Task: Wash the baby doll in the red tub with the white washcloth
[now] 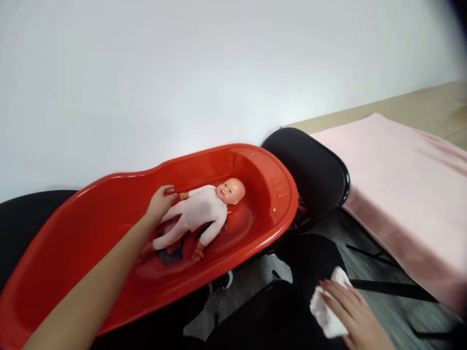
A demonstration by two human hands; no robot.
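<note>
A baby doll (199, 211) in white long-sleeved clothing lies on its back in a red baby bathtub (284, 184), its bald head toward the right. My left hand (161, 201) is over the tub beside the doll's legs, the fingers slightly curled and apart with nothing seen between them. Whether it touches the far leg I cannot tell. At the lower right, my right hand (348, 308) grips a crumpled white cloth (326, 316) outside the tub, above my dark-clothed lap.
Black chairs support or flank the tub; one black chair seat (310, 170) shows at its right end. Farther right stands a table covered with a pink cloth (401, 180). A plain white wall (182, 78) rises behind the tub.
</note>
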